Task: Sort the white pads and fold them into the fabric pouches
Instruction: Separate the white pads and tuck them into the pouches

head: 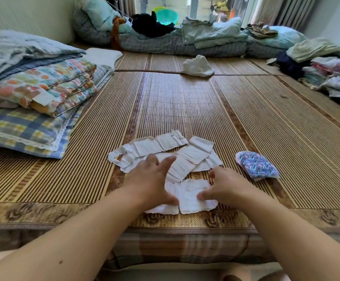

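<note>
Pads [193, 153], perhaps eight; one pouch [256, 166].

Both forearms, bare, reached forward from the lower corners and converged just past the near edge of the mat [276, 199]; wrists straight, palms down. Left hand [151, 180]: fingers extended and spread, pointing away from the body; thumb splayed to the right, its tip pressed on the nearest white pad [189, 194]. Right hand [227, 187]: back uppermost, fingers bent at the knuckles; thumb laid on the same pad's right part; whether the fingers gripped it beneath the palm could not be determined. The hands were near each other, apart.
</note>
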Demonstrator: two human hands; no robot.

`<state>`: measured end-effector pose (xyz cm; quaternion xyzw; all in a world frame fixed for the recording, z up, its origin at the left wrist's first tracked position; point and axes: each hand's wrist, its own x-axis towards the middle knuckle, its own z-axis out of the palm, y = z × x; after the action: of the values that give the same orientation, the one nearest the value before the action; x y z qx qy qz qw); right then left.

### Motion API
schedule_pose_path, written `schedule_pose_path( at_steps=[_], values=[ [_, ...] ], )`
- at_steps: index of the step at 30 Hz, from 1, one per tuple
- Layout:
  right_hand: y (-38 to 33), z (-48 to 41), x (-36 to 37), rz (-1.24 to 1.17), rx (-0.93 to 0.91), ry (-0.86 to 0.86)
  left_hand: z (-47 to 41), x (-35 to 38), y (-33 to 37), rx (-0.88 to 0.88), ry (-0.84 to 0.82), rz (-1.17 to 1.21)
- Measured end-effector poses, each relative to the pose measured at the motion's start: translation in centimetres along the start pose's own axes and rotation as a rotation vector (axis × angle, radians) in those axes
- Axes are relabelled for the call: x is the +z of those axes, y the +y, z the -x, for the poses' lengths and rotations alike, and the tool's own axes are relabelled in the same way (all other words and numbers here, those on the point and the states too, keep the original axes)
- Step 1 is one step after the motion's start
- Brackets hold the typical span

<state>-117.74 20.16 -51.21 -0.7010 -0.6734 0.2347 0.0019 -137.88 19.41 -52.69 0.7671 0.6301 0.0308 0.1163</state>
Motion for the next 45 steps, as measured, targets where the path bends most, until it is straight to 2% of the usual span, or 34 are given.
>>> schedule_pose_path(
  at_steps=[4, 7, 10, 12, 19, 22, 25, 27, 30, 32, 37, 45],
  values=[
    [0.0, 0.0, 0.0, 0.03, 0.029, -0.042, 0.9, -1.7, -1.3, -0.284, -0.139, -0.155],
    [-0.3, 0.0, 0.3, 0.004, 0.029, -0.084, 1.5, -2.2, -1.6, -0.31, -0.239, -0.203],
    [-0.5, 0.1, 0.5, -0.024, 0.015, -0.075, 1.7, -1.8, -1.2, -0.27, -0.25, -0.113],
    [-0.5, 0.2, 0.6, -0.105, 0.004, -0.047, 1.7, -1.8, -1.3, -0.269, -0.227, -0.002],
    [0.6, 0.6, -0.6, -0.681, 0.102, -0.039, 2.1, -3.3, -2.6, -0.306, -0.223, 0.402],
    [0.0, 1.2, -1.7, -0.922, 0.012, -0.018, 2.3, -4.3, -2.2, -0.285, -0.167, 0.782],
    [-1.6, 2.1, -2.1, -1.049, -0.12, -0.015, 2.5, -5.1, -0.9, -0.223, -0.178, 1.079],
    [-2.7, 2.8, -1.9, -1.013, -0.208, -0.004, 2.7, -5.3, 0.0, -0.19, -0.181, 1.166],
    [-3.7, 3.2, -0.9, -0.791, -0.329, 0.069, 2.7, -5.3, 1.1, -0.172, -0.168, 1.242],
    [-4.0, 3.3, -0.5, -0.737, -0.361, 0.114, 2.5, -5.3, 1.5, -0.161, -0.137, 1.246],
    [-3.7, 3.2, -0.4, -0.754, -0.4, 0.159, 2.2, -5.2, 1.9, -0.079, -0.129, 1.136],
    [-2.9, 3.4, -0.5, -0.842, -0.497, 0.205, 1.8, -5.1, 1.9, -0.067, -0.155, 1.069]
  ],
)
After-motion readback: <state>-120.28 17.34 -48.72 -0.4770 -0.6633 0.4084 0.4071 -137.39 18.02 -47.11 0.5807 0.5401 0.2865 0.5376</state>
